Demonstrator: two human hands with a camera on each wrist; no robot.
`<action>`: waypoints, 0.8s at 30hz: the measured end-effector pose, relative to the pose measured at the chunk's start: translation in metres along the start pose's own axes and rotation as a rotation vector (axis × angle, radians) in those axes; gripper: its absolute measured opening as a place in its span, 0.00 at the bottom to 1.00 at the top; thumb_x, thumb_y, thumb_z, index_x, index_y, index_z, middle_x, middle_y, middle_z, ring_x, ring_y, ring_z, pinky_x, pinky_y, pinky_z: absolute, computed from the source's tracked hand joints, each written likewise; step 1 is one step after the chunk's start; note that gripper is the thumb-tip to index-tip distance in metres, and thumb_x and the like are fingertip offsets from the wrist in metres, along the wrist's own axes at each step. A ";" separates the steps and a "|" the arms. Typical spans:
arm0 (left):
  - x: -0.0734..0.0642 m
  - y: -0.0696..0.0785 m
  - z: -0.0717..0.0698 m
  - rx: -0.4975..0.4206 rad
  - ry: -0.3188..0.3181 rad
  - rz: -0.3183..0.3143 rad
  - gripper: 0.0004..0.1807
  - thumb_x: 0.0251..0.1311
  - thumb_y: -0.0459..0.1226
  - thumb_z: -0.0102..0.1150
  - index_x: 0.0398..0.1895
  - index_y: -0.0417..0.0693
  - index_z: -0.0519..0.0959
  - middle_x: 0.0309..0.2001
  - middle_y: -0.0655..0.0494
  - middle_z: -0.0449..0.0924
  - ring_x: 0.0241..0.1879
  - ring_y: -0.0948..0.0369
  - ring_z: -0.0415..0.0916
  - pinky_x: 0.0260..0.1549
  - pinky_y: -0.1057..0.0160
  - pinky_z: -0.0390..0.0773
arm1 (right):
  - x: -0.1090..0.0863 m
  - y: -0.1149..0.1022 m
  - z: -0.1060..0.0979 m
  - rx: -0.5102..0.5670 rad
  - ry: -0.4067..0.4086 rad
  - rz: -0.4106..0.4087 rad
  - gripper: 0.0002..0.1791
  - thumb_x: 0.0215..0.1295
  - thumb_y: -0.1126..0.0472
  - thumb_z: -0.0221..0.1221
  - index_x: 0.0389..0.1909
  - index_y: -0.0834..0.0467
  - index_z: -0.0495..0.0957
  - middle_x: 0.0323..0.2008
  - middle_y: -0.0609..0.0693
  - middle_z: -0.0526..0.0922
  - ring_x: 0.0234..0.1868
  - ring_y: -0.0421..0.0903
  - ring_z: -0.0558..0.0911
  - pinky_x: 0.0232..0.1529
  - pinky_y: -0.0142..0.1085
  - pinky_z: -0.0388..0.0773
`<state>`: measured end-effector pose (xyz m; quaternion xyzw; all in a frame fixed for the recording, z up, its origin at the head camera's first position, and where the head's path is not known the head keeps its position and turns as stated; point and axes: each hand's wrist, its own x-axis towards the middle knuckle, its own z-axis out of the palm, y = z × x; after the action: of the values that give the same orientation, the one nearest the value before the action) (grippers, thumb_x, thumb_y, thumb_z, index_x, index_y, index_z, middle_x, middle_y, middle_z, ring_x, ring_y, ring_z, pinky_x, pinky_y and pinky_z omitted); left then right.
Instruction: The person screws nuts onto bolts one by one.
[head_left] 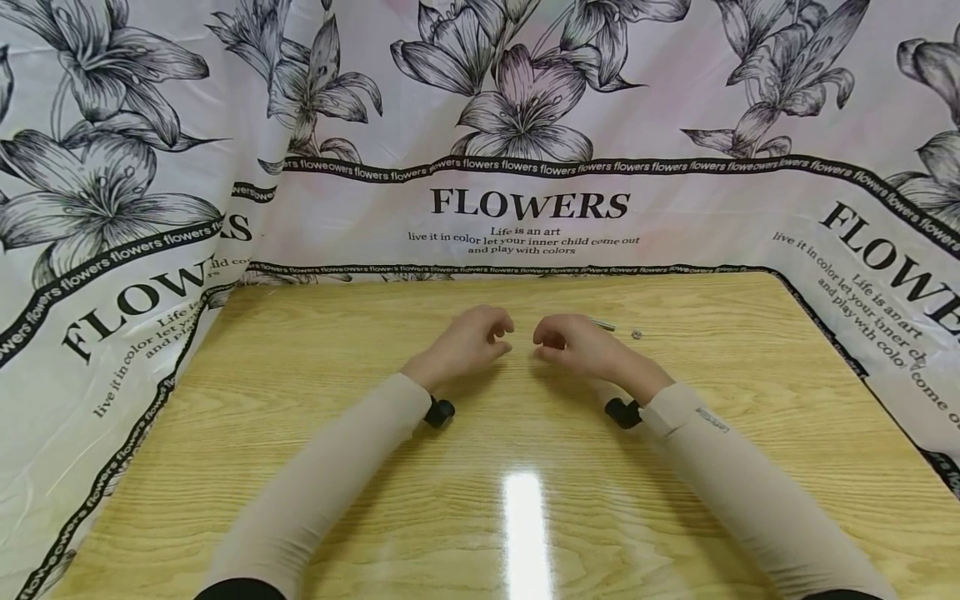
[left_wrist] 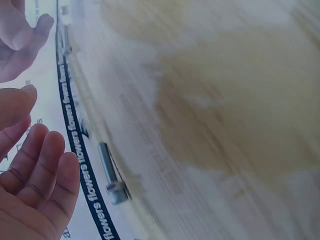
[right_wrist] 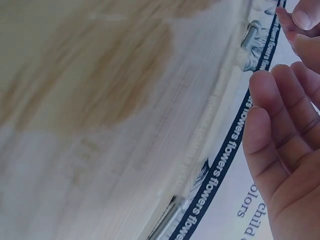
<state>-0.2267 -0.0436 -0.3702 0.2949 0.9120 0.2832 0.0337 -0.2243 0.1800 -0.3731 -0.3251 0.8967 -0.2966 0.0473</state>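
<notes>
- Left hand [head_left: 467, 343] and right hand [head_left: 588, 346] are held loosely curved, nothing gripped;
- a silver metal bolt [left_wrist: 110, 170] is seen beyond the left; a slim silver rod [head_left: 603, 324] and small grey nut [head_left: 637, 334], beyond the right;
- the bolt (likely to roll) is best pinched mid-shank.

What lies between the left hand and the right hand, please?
In the head view, only a bare stretch of tabletop shows between the left hand and the right hand.

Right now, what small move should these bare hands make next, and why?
Perhaps shift the right hand toward the slim silver metal rod: that hand looks empty, and the rod lies just beyond it on the yellow wood-grain table.
</notes>
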 end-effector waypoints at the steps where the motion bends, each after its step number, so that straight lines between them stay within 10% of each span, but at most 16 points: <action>1: 0.001 0.002 0.001 0.000 -0.002 0.002 0.13 0.60 0.35 0.62 0.47 0.40 0.78 0.41 0.49 0.78 0.40 0.59 0.71 0.41 0.62 0.73 | -0.002 0.001 -0.001 -0.006 0.006 0.001 0.06 0.63 0.62 0.62 0.38 0.60 0.80 0.30 0.45 0.80 0.31 0.42 0.76 0.35 0.39 0.75; 24: 0.030 0.031 0.021 0.004 -0.052 0.073 0.13 0.63 0.36 0.61 0.48 0.42 0.77 0.44 0.50 0.77 0.42 0.61 0.71 0.41 0.66 0.72 | -0.046 0.024 -0.021 -0.065 0.069 0.026 0.07 0.63 0.62 0.63 0.39 0.60 0.80 0.29 0.44 0.79 0.31 0.41 0.76 0.34 0.39 0.75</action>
<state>-0.2311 0.0042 -0.3682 0.3355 0.9000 0.2745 0.0463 -0.2072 0.2337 -0.3742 -0.3042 0.9112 -0.2775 0.0097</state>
